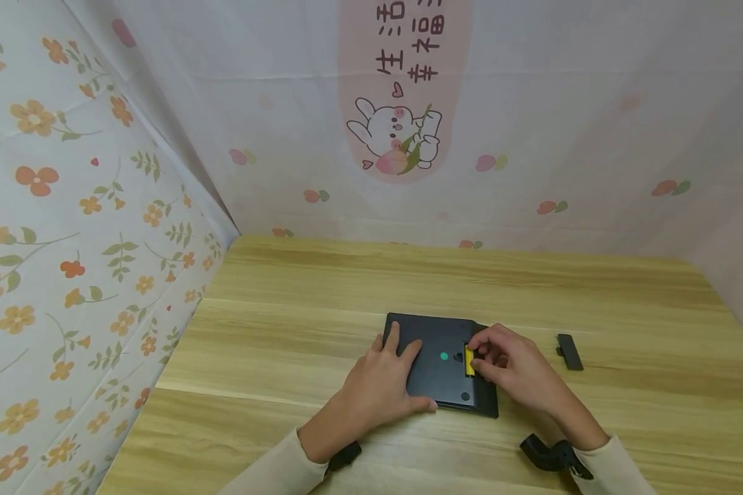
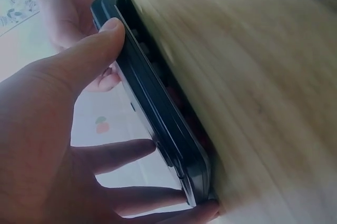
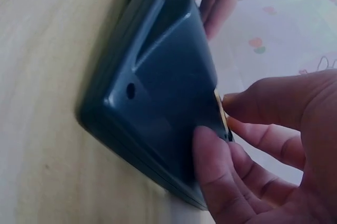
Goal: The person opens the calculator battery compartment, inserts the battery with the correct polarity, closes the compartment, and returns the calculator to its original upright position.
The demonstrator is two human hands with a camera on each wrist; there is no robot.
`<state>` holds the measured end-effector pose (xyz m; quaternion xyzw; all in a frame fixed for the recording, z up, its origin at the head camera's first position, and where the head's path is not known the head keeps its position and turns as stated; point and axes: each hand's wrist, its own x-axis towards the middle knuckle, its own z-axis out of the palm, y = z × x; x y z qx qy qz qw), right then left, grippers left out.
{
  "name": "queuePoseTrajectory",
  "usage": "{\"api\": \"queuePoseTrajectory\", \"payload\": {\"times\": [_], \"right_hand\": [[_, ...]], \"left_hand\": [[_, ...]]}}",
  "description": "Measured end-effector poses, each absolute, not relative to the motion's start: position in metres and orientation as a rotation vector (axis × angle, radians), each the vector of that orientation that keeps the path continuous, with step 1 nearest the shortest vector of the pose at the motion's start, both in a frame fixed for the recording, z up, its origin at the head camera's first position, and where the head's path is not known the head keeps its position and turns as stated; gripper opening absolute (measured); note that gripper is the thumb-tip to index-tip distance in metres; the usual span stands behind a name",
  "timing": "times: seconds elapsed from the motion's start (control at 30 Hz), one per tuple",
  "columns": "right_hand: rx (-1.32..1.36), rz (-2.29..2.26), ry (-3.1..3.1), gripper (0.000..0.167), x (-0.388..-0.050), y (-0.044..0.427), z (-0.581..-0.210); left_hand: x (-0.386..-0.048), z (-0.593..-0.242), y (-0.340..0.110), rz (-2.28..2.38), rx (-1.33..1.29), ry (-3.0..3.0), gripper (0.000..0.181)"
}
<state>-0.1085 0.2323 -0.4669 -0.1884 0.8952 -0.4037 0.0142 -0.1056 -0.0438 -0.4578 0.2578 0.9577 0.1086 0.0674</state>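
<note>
A black calculator point(image 1: 430, 381) lies face down on the wooden table, and its keys point(image 2: 145, 49) show dimly beneath it in the left wrist view. My left hand point(image 1: 380, 381) holds it at the left, thumb at the near edge and fingers spread over the back and left edge. A yellow battery point(image 1: 469, 363) sits in the narrow compartment on the calculator's back. With its fingertips, my right hand point(image 1: 514, 361) pinches this battery; the right wrist view shows just a thin strip of it. To the right lies a small black battery cover point(image 1: 569, 352).
The wooden table point(image 1: 297, 282) runs back to a white printed cloth point(image 1: 272, 137). Another cloth with flowers point(image 1: 99, 275) hangs on the left. Black wrist mounts sit at the left cuff point(image 1: 345, 456) and the right cuff point(image 1: 547, 455).
</note>
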Motion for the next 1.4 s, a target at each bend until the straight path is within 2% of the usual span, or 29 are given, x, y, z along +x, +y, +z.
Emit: {"api": "queuePoseTrajectory", "payload": {"times": [0.4,0.63,0.83,1.17,1.4], "right_hand": [[-0.625,-1.191,2.790,0.025,-0.113,0.250,-0.455],[-0.668,-1.106,2.967,0.033,-0.118,0.293,-0.444],[-0.599,-1.039,2.981,0.036,-0.120,0.331,-0.441],[-0.453,-0.840,2.851,0.066,-0.120,0.367,-0.442],[-0.468,-0.710,2.827,0.075,-0.122,0.372,-0.449]], "left_hand": [[-0.102,-0.460,-0.040,0.309,0.756,2.936,0.099],[-0.100,-0.458,-0.042,0.309,0.802,2.966,0.097],[-0.101,-0.458,-0.043,0.314,0.808,2.951,0.096],[-0.101,-0.457,-0.043,0.327,0.798,2.936,0.094],[-0.102,-0.458,-0.043,0.329,0.794,2.931,0.095]]}}
